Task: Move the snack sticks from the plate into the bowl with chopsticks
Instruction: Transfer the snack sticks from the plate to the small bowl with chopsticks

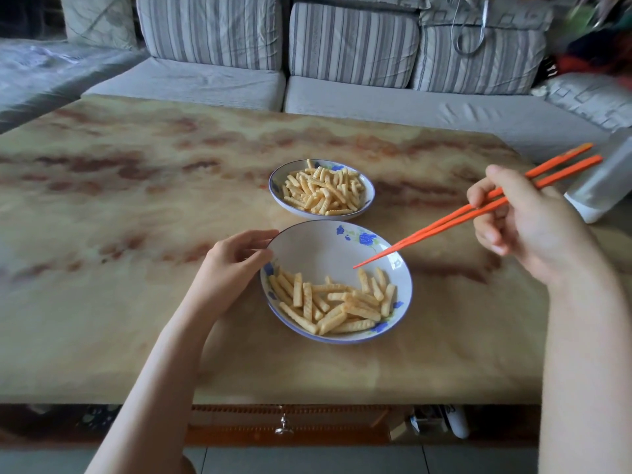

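A person sits at the near edge of a marble-patterned table (136, 206). Two dishes sit near its middle, one behind the other and just apart. The nearer, wider dish, taken here to be the plate (328, 244), has snack sticks (337, 307) heaped along its near side, with its far half bare. The farther, smaller dish, taken to be the bowl (277, 181), is already well filled with the same sticks.

The left hand (236, 265) curls loosely around the plate's left rim, thumb and fingers touching the edge and steadying it. The right hand (519, 220) is closed around a pair of orange chopsticks (475, 213), held over the table's right side. Their tips lie close together above the bare part of the plate and carry nothing.

The sticks look light, dry, stiff and ridged, so they are probably brittle: a hard pinch could snap one, and a loose one could let it slip. The ridges should give the smooth chopsticks some bite. The likely best hold is across the middle of a single stick lying on top of the pile, so it stays balanced on the short carry to the bowl.
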